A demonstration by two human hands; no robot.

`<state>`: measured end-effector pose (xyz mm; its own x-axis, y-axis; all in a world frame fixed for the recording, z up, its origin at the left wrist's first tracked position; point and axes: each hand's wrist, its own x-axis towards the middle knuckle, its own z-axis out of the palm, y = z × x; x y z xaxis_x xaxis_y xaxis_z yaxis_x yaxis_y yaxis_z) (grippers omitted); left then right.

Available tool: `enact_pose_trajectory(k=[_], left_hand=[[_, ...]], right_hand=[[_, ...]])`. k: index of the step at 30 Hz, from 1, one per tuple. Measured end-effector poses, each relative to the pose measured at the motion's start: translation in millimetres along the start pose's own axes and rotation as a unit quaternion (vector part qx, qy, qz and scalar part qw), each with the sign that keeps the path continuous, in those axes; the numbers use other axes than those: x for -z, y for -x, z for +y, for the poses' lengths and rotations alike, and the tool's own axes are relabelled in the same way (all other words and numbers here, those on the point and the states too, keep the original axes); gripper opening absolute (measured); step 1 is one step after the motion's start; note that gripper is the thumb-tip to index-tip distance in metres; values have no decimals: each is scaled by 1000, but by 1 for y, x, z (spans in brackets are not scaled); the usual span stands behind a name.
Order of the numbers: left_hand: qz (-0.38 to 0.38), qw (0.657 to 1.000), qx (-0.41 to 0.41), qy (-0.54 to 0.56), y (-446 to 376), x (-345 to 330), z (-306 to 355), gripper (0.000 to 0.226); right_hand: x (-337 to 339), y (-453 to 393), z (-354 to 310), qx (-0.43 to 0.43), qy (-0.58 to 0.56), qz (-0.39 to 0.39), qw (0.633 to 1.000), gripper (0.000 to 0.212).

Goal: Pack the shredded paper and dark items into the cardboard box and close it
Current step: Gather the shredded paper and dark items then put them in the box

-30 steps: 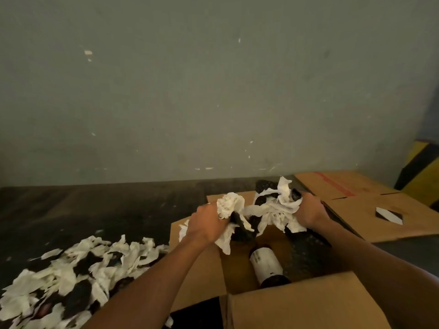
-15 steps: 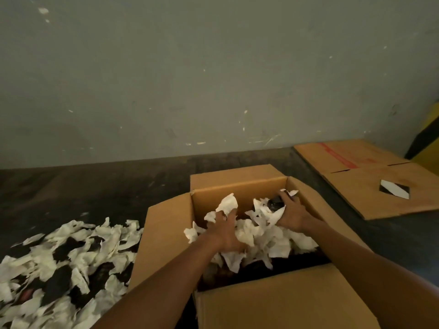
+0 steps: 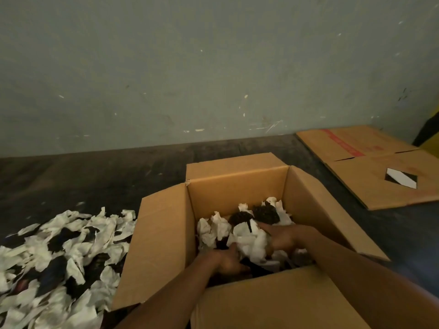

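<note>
An open cardboard box (image 3: 164,238) stands on the dark floor with all its flaps up. Inside lies white shredded paper (image 3: 249,241) mixed with dark items (image 3: 264,213). Both my hands are down in the box. My left hand (image 3: 225,260) rests low at the near left of the filling, fingers spread against the paper. My right hand (image 3: 285,238) presses flat on the paper at the right, fingers pointing left. Neither hand clearly grips anything. A larger pile of shredded paper and dark pieces (image 3: 59,262) lies on the floor left of the box.
A flattened cardboard sheet (image 3: 370,167) with a red stripe and a diamond cut-out lies on the floor at the right. A grey-green wall (image 3: 213,67) runs behind. A yellow and black object (image 3: 430,131) shows at the far right edge.
My hands carried a bundle of paper and dark pieces from above the box down into it, then pressed it lower. The bottle seen earlier in the box is now covered.
</note>
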<state>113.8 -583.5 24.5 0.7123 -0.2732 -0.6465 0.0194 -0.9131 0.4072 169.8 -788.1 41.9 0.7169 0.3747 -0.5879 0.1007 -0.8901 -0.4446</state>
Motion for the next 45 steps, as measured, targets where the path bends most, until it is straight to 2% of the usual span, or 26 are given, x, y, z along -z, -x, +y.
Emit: enact_pose_trajectory(k=[1,3,5,7,8,10,11,12,13,16,18,21,23,25,26,28,30,32,34,35,37,39,42,44,45], left_hand=[[0,1000,1,-8,1,1,0,89],[21,1000,18,-6,-5,9,-5,84],[65,995,32,-64,4,20,-3,81],[135,980,36,-145,13,29,0,64],[177,967,30,-182,17,34,2,52],[238,949,24,-206,28,41,8,44],[243,950,19,-195,29,42,9,44],[233,956,11,-180,31,42,9,43],[211,963,9,-165,30,41,8,41],[133,982,6,-137,21,34,3,41],[93,987,18,-132,16,30,0,45],[86,991,29,-103,9,31,0,51],[91,992,25,-79,6,33,2,58],[101,992,37,-65,0,35,3,67],[113,990,48,-65,-2,36,2,73],[127,986,78,-73,-8,40,-1,86],[98,989,95,-59,-16,43,-4,98],[52,994,92,-12,-26,43,-4,107],[23,996,80,23,-34,39,-3,114],[19,997,69,29,-36,34,-2,110],[13,999,22,27,-36,25,0,85],[15,999,10,30,-36,17,1,71],[28,999,12,7,-31,27,5,69],[39,997,23,-55,-21,42,9,63],[71,993,25,-96,-13,50,12,58]], right_hand=[[-2,1,-6,29,-21,-8,999,89],[7,-1,-15,84,-74,28,993,80],[21,-5,-18,82,-132,94,983,72],[28,-7,-18,73,-129,139,979,66],[28,-9,-15,63,-102,127,985,66],[19,-11,-5,24,4,27,999,72],[10,-11,-1,4,48,-25,999,76],[2,-14,3,1,61,-50,997,79],[-3,-17,5,9,48,-43,998,81],[5,-32,-3,69,-22,89,993,86],[17,-39,-14,78,-63,126,987,81],[15,-47,-25,93,-51,93,990,73],[2,-60,-19,74,48,23,996,69],[-6,-72,-11,38,107,-5,994,67],[-5,-75,-11,30,85,11,996,65],[6,-74,-16,31,29,97,994,64],[15,-71,-12,11,15,166,986,64],[19,-64,-4,-47,47,154,986,66],[16,-64,13,-91,108,86,986,66],[13,-60,21,-103,147,24,983,66],[5,-53,30,-128,176,-66,974,70],[4,-41,26,-113,186,-73,973,67],[27,-21,4,-78,123,-42,989,59],[42,-8,-6,-57,89,34,994,56],[46,-1,-9,-34,85,100,991,51]])
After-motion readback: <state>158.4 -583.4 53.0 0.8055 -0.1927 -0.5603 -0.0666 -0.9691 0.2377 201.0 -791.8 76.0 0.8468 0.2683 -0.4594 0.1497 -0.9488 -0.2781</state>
